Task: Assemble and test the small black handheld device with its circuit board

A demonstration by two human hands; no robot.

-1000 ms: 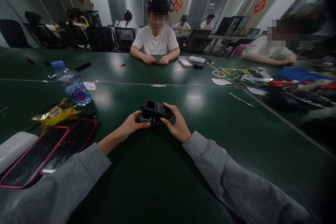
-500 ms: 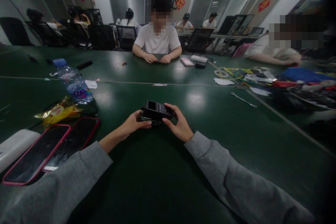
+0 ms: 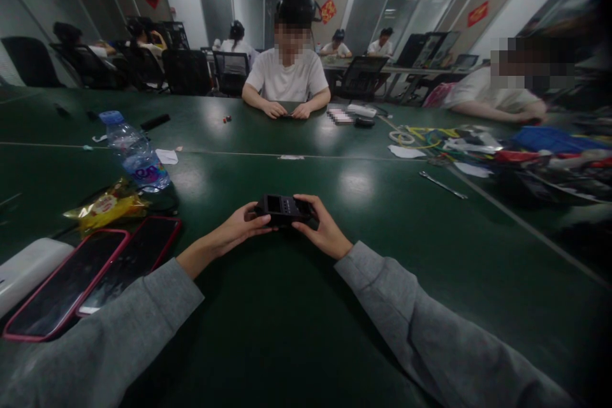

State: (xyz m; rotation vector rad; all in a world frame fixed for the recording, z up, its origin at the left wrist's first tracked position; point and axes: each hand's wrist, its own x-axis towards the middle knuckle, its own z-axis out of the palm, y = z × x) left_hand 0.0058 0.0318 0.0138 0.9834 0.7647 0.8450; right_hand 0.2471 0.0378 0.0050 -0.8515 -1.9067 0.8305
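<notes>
A small black box-shaped device (image 3: 285,209) with a little window and several slots on its top rests low over the dark green table (image 3: 306,306), in the middle of the head view. My left hand (image 3: 241,224) grips its left end, fingers curled around it. My right hand (image 3: 322,227) holds its right end, with the thumb on the near side and the fingers over the top. Both arms wear grey sleeves.
Two phones in red cases (image 3: 90,271), a white box (image 3: 23,268), a yellow snack bag (image 3: 108,206) and a water bottle (image 3: 136,156) lie at my left. A wrench (image 3: 442,183) and a heap of cables and tools (image 3: 507,153) are at right. A person in white (image 3: 287,76) sits opposite.
The device has been tilted down flat and lowered toward the table; before, its front was raised and a green board showed beneath. Both hands keep their hold.
</notes>
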